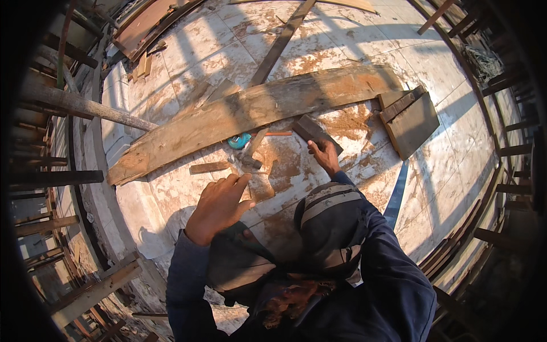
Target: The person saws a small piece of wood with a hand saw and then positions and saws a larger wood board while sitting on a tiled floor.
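Note:
My right hand (326, 157) has its fingers curled at the near edge of a short dark wood block (315, 132), which lies on the dusty floor. Over my left knee, my left hand (219, 206) is raised with fingers spread and nothing in it. Between the hands lies a hammer (250, 159), its wooden handle pointing toward a long weathered plank (245, 111). A teal tape measure (239, 141) sits against the plank's near edge, left of the hammer handle. To the handle's right is a thin orange-red stick (278, 134). A small wood offcut (208, 167) rests beyond my left hand.
A thick wooden board (419, 128) with a strip on top stands at the right, touching the plank's end. Near my right arm lies a blue-grey blade-like strip (397, 191). A narrow beam (282, 43) stretches away beyond the plank. A round pole (94, 107) reaches in from the left.

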`<state>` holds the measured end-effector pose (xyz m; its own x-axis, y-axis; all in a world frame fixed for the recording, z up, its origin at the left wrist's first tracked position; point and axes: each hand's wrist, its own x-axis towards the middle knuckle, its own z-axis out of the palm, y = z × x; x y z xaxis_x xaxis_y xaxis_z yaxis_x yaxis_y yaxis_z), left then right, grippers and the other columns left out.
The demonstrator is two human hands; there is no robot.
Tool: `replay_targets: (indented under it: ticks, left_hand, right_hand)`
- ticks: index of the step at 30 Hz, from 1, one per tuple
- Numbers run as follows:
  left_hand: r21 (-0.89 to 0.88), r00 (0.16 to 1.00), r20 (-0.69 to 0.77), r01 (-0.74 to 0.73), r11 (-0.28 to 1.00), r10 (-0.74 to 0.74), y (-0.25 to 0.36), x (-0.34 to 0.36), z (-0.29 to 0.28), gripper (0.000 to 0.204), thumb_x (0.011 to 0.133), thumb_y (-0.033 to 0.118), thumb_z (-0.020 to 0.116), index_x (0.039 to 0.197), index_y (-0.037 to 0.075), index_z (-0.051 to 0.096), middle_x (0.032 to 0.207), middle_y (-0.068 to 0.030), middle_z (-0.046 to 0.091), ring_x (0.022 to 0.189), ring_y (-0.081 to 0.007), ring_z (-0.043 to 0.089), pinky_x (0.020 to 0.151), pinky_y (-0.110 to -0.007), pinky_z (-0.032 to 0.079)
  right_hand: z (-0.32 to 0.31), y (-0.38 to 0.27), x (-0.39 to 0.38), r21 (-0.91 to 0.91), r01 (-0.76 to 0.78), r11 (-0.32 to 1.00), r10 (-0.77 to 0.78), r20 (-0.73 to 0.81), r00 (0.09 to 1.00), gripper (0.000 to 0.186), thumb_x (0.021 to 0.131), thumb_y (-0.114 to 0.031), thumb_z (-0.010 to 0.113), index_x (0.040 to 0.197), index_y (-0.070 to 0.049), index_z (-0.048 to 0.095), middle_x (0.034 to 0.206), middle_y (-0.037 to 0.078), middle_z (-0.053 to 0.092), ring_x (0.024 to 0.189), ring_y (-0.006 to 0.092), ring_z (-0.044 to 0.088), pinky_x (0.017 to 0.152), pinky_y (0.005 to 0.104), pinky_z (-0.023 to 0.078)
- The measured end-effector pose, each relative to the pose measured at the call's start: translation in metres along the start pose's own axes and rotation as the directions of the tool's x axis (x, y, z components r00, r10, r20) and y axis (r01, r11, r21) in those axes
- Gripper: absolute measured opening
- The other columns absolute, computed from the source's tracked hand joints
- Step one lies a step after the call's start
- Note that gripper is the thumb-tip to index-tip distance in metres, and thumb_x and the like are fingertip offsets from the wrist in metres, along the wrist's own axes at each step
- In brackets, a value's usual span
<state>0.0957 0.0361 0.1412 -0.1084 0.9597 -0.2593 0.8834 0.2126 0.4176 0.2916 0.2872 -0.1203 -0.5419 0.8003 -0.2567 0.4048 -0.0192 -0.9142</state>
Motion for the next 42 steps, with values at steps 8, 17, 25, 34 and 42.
replay_targets:
  ticks: [8,17,25,34,42]
  left_hand:
    - [0.106,0.995,0.068,-0.079,0.991,0.072,0.019,-0.007,0.008,0.054,0.081,0.032,0.071,0.122,0.002,0.053,0.101,-0.0145,0.059,0.094,-0.0322,0.062,0.08,-0.043,0.047]
    - [0.056,0.964,0.12,-0.244,0.968,0.236,0.039,-0.019,0.044,0.05,0.078,0.029,0.074,0.113,-0.001,0.056,0.097,-0.0152,0.06,0.096,-0.0308,0.063,0.082,-0.041,0.048]
    - [0.192,0.988,0.051,-0.155,0.969,0.147,0.027,-0.011,0.046,0.04,0.077,0.019,0.068,0.109,-0.002,0.058,0.091,-0.0146,0.062,0.089,-0.032,0.066,0.075,-0.042,0.05]
    - [0.04,0.977,-0.069,-0.201,0.979,0.203,0.019,-0.013,0.046,0.021,0.075,0.013,0.064,0.089,-0.003,0.065,0.091,-0.0185,0.065,0.085,-0.0327,0.068,0.07,-0.044,0.053]
    - [0.028,0.98,0.067,-0.19,0.981,0.188,-0.06,0.031,0.001,0.039,0.077,0.025,0.076,0.103,0.0,0.061,0.099,-0.0163,0.062,0.096,-0.0345,0.064,0.081,-0.045,0.051]
  right_hand:
    - [0.011,0.015,-0.034,-0.121,0.04,0.992,-0.025,0.125,0.992,0.045,0.094,-0.038,0.063,0.092,0.007,0.066,0.082,0.011,0.07,0.077,0.0172,0.068,0.067,0.0312,0.051]
    - [0.008,-0.027,-0.029,-0.093,0.25,0.964,-0.219,0.257,0.941,0.027,0.097,-0.022,0.057,0.092,0.002,0.068,0.085,0.014,0.072,0.075,0.0202,0.071,0.068,0.0328,0.053]
    - [-0.042,-0.181,-0.035,0.041,0.154,0.987,-0.157,0.421,0.893,0.042,0.095,-0.033,0.063,0.124,-0.002,0.06,0.113,0.008,0.065,0.102,0.0161,0.06,0.087,0.0309,0.048]
    - [-0.045,-0.267,-0.155,-0.246,0.558,0.793,-0.245,0.709,0.661,0.047,0.083,-0.033,0.07,0.114,0.002,0.062,0.109,0.02,0.065,0.096,0.0347,0.065,0.085,0.0393,0.051]
    - [-0.021,-0.277,-0.195,-0.573,0.722,0.388,-0.447,0.568,0.691,0.042,0.078,-0.029,0.073,0.111,-0.005,0.064,0.104,0.012,0.064,0.1,0.0325,0.06,0.09,0.0454,0.045]
